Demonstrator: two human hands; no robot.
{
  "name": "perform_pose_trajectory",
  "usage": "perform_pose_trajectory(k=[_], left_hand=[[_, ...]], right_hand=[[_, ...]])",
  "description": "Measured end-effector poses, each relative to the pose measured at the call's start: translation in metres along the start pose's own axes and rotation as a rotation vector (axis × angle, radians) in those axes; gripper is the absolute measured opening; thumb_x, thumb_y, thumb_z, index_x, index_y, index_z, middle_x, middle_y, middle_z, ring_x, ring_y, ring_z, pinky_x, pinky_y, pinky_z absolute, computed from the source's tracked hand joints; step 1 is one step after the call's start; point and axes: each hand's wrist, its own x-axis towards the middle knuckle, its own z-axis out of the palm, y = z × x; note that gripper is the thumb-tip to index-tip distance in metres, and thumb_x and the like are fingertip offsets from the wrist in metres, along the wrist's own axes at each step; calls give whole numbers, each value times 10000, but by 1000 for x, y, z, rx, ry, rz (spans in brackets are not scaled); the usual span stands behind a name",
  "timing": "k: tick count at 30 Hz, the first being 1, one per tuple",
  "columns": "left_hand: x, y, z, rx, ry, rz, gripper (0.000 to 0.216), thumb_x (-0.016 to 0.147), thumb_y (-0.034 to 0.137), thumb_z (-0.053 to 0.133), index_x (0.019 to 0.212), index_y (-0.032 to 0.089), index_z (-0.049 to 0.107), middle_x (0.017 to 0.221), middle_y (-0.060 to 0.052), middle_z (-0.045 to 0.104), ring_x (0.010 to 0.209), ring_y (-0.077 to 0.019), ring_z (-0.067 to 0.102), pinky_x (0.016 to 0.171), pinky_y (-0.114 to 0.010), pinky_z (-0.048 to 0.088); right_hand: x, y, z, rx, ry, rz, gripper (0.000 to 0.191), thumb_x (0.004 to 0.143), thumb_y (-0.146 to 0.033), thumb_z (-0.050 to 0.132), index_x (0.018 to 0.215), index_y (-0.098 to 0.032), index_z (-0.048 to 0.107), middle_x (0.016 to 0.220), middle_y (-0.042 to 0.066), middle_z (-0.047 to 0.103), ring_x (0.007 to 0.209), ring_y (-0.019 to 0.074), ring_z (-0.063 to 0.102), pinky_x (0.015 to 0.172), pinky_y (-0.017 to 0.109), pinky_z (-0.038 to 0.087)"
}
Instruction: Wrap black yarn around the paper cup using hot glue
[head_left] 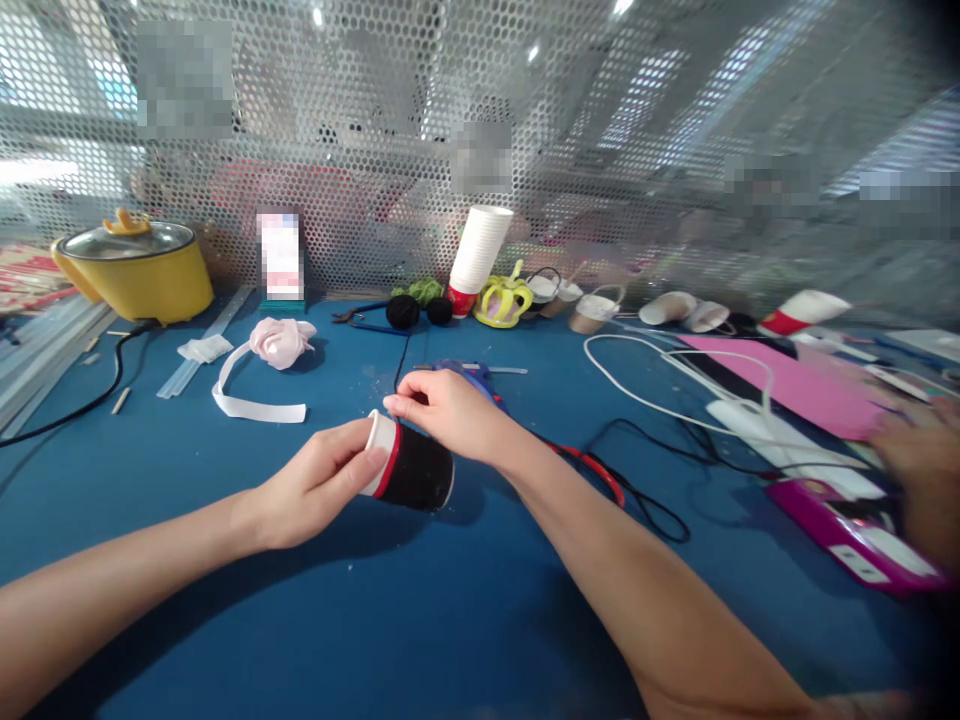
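Note:
A paper cup (416,470) lies tilted on its side in the air, its white rim towards my left hand (319,480). That hand grips the rim end between thumb and fingers. A black covering, apparently wound yarn, wraps most of the cup, with a red band near the rim. Just above the cup, my right hand (442,410) has thumb and fingertips pinched together on a strand of black yarn (401,365). The strand leads back to a black yarn ball (403,312). Behind the right wrist is a blue glue gun (465,372), partly hidden.
A yellow electric pot (142,275) and pale ribbon roll (279,342) are at left. Stacked paper cups (481,250) stand by the perforated screen (375,130). At right are cables, pink sheet (787,385), purple power strip (855,540) and another person's blurred hand (919,450).

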Motion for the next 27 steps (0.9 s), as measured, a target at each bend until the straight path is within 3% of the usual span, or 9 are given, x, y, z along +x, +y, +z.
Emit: perform_pose_trajectory(k=[8,11,14,17,20,23,25,27], left_hand=[[-1,-2,0,8,-4,20,313,886,350,299,799,128,502,792,-26,516,713,-129,436,664,-236,387],[-1,-1,-1,31,-16,60,319,886,342,296,785,126,508,785,-31,512,710,-129,433,671,-242,390],[1,-3,-1,23,-7,81,322,879,344,313,794,119,527,747,-23,502,677,-121,423,647,-239,385],[4,-10,-2,-48,87,21,327,853,373,362,788,115,552,701,-10,497,646,-116,410,608,-234,368],[7,-18,-3,-152,207,-56,326,826,390,411,775,114,579,679,-4,507,642,-118,416,619,-238,364],[8,-23,-2,-228,258,-66,325,806,397,449,788,110,602,690,-15,536,651,-127,435,634,-248,371],[8,-24,-2,-252,244,-55,332,805,399,454,839,111,615,725,-27,564,678,-139,456,663,-261,381],[7,-23,-2,-256,206,-51,331,811,390,450,905,119,616,776,-31,588,726,-153,477,712,-274,385]], right_hand=[[2,5,2,20,-54,15,228,769,-281,542,582,-153,512,542,-32,488,516,81,414,505,219,297],[7,15,0,55,41,49,294,780,-366,511,572,-158,514,524,-26,475,506,90,413,496,231,297],[9,23,-6,341,142,116,351,817,-408,428,567,-166,472,531,-22,469,485,83,419,487,232,322],[5,24,-12,654,182,108,297,772,-322,508,541,-184,382,470,-63,409,415,52,348,432,208,284],[-3,23,-13,683,213,111,240,704,-184,564,569,-191,366,413,-93,380,389,47,329,414,196,266],[-11,26,-9,645,180,176,114,691,-144,582,713,-177,475,523,-64,504,481,72,467,499,217,384],[-17,29,-3,657,126,215,84,738,-209,570,791,-157,530,651,-14,575,600,93,544,602,249,441],[-24,32,3,711,25,210,215,812,-348,490,815,-146,564,750,32,611,706,115,581,689,281,460]])
